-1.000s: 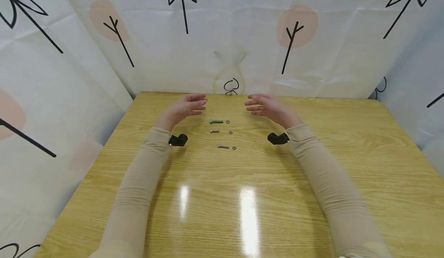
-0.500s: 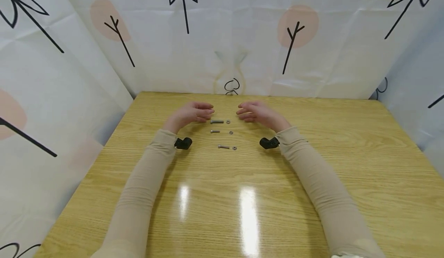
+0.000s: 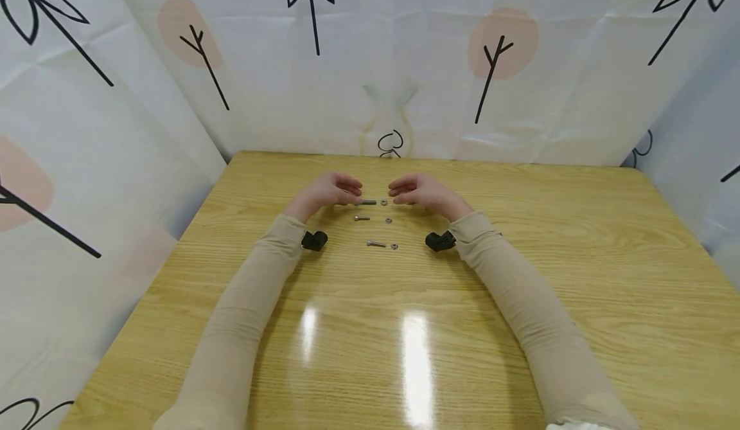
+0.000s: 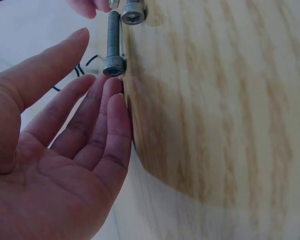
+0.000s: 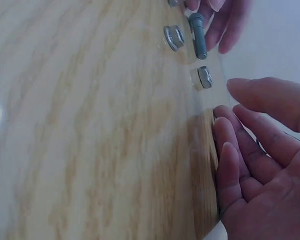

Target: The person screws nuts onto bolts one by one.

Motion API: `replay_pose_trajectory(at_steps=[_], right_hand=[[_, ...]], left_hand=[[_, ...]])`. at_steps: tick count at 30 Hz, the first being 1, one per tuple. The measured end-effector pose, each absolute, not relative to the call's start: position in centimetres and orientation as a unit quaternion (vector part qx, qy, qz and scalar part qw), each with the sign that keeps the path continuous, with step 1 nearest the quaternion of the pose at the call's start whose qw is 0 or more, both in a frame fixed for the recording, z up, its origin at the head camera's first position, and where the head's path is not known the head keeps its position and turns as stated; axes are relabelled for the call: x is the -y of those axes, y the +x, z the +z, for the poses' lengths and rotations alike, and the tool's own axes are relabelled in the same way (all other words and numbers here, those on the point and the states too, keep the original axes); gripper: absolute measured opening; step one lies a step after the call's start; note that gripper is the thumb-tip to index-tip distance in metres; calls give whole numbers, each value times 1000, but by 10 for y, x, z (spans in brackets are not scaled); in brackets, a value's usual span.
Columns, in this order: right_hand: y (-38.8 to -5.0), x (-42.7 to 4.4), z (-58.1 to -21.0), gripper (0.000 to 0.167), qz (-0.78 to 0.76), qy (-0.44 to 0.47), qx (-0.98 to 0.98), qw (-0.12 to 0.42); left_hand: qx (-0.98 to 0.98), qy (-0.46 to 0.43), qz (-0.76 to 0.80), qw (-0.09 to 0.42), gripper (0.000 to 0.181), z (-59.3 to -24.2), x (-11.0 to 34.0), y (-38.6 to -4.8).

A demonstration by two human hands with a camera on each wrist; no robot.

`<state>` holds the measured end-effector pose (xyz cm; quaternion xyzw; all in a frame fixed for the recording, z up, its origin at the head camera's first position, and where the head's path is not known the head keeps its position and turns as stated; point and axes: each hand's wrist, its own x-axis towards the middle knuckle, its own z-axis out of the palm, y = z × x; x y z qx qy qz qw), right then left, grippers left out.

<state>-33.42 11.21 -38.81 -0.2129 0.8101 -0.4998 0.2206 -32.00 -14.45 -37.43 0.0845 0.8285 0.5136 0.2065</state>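
My left hand (image 3: 327, 193) is at the left end of the largest socket-head bolt (image 3: 369, 202), partly covering its head in the head view. In the left wrist view its fingers are loosely bent beside that bolt (image 4: 113, 42), holding nothing. My right hand (image 3: 426, 193) is just right of the far hex nut (image 3: 384, 202), thumb and fingers apart. The right wrist view shows a gap between its thumb and this nut (image 5: 205, 78). Closer to me lie a small bolt (image 3: 361, 218) with a nut (image 3: 388, 220), then another bolt (image 3: 376, 243) with a nut (image 3: 394, 246).
All the hardware lies on a wood-grain table (image 3: 370, 288) in rows of one bolt and one nut. A patterned white curtain (image 3: 405, 63) hangs behind the table's far edge. Each wrist carries a black camera mount, such as the left mount (image 3: 315, 241).
Both hands have moved inward and slightly toward me, closing in on the far bolt and nut. The bolts and nuts have stayed in place on the table.
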Motion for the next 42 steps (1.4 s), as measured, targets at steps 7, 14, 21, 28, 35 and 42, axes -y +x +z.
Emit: replay_pose_trajectory(at_steps=[7, 14, 21, 28, 35, 42], right_hand=[[-334, -102, -389, 45, -462, -220, -837, 193], [-333, -97, -389, 41, -430, -216, -860, 172], [-334, -91, -392, 33, -429, -206, -864, 165], [-332, -87, -390, 26, -429, -191, -868, 160], [-332, -86, -392, 19, -420, -187, -875, 155], [-332, -87, -392, 18, -404, -192, -881, 154]], left_hand=[[-836, 69, 511, 185, 47, -378, 143, -321], [-854, 57, 490, 164, 43, -379, 140, -318], [-860, 56, 486, 144, 38, -379, 137, -317], [-872, 58, 469, 123, 32, -378, 135, -315], [-886, 64, 446, 113, 27, -380, 135, -315], [-894, 71, 429, 109, 23, -383, 135, -316]])
